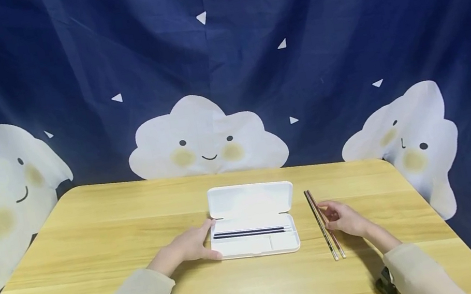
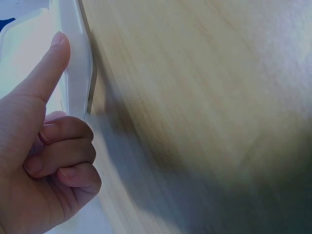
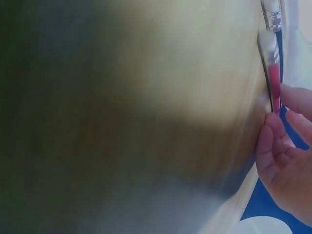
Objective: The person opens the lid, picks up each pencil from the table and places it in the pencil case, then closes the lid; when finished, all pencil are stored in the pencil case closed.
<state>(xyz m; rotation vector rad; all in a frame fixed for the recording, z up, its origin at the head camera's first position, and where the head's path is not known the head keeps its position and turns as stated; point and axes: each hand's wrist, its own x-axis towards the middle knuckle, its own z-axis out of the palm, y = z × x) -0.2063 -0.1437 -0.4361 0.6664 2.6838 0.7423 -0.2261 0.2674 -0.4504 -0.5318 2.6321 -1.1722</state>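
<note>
At left, my left hand [image 1: 190, 244] grips the left end of an opened white plastic rectangular case [image 1: 239, 246]; two slim dark pencils with pale ends [image 1: 251, 234] lie inside. Right of it, on the yellowish wood-grain table [image 1: 106, 243], the fingertips of my right hand [image 1: 345, 218] touch a slim reddish pencil [image 1: 334, 239], just right of a slim black pencil [image 1: 320, 226]; I can't tell if they pinch it. I judge the step in hand as picking up the reddish one, which calls for a light pinch.
</note>
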